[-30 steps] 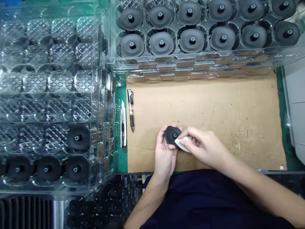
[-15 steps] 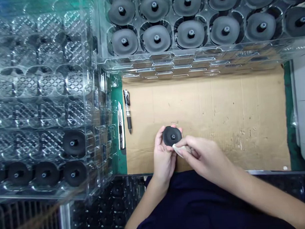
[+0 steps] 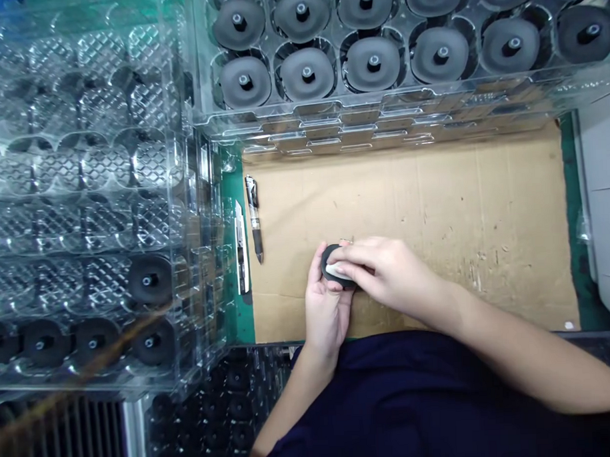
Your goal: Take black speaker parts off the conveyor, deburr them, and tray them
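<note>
My left hand (image 3: 328,308) wraps its fingers around the rim of a round black disc (image 3: 327,256), holding it over the cardboard. A folded white cloth (image 3: 336,273) is pinched in my right hand (image 3: 381,266) and pressed onto the disc's upper face. My right fingers and the cloth hide most of that face, including its centre post. Similar black discs with a short centre post sit in the clear plastic tray (image 3: 291,107) beyond my hands. More of them lie in the near pockets of the clear tray on the left (image 3: 181,326).
A cardboard sheet (image 3: 409,205) covers the green bench top (image 3: 237,324). Along its left edge lie a black pen (image 3: 255,220) and a white utility knife (image 3: 242,251). A grey bin or casing (image 3: 603,178) stands at the right. Stacked trays with black parts (image 3: 211,412) are below left.
My right hand has moved left and slightly away from my body, bringing the cloth from the disc's near edge onto its face. The disc's centre post is now covered.
</note>
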The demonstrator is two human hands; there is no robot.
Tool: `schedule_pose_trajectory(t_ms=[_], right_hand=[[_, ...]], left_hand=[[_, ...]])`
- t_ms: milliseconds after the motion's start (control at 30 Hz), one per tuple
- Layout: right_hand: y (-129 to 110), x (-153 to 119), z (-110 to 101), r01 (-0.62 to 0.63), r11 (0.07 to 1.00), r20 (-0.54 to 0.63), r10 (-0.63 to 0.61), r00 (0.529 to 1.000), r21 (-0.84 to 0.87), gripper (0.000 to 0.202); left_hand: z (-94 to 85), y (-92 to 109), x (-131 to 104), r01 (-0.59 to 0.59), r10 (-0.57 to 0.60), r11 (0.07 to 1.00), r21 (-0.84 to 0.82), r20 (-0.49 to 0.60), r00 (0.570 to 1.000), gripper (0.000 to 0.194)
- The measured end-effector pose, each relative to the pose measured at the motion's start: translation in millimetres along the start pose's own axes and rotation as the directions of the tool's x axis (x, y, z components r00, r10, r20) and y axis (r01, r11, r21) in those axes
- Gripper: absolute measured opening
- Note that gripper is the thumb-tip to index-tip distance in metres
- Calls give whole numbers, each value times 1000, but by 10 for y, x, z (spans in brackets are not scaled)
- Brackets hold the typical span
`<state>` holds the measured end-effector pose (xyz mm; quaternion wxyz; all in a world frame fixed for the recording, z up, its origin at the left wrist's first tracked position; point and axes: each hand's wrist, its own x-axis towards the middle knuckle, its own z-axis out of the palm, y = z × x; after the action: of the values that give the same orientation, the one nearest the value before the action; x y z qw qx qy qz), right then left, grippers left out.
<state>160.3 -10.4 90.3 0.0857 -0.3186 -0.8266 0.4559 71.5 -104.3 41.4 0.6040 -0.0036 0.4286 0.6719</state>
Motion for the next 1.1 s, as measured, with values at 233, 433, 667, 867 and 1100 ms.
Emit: schedule_pose_trajectory(t_ms=[233,433,667,867,1100], right_hand=[[325,-430,-99,-254,967,-201,255,946,30,17],[-66,-373,-199,-103,994,-404,111,908,39,22],[-410,-370,-212,43,991,-98,-31,995,125,16],[-494,-682,-193,191,976,-307,-150,940,108,23],[-508,-739,-243,221,975,-427,-205,881,-12,23]], left_hand=[[20,36,-1,58,-57,998,-10,39,998,57],[127,113,-146,128,-130,991,41,47,990,49],[205,233,-348,110,-113,986,123,26,993,47],[320,291,-447,134,-150,978,158,92,984,48],[388,268,-576,58,-93,982,180,194,977,36]])
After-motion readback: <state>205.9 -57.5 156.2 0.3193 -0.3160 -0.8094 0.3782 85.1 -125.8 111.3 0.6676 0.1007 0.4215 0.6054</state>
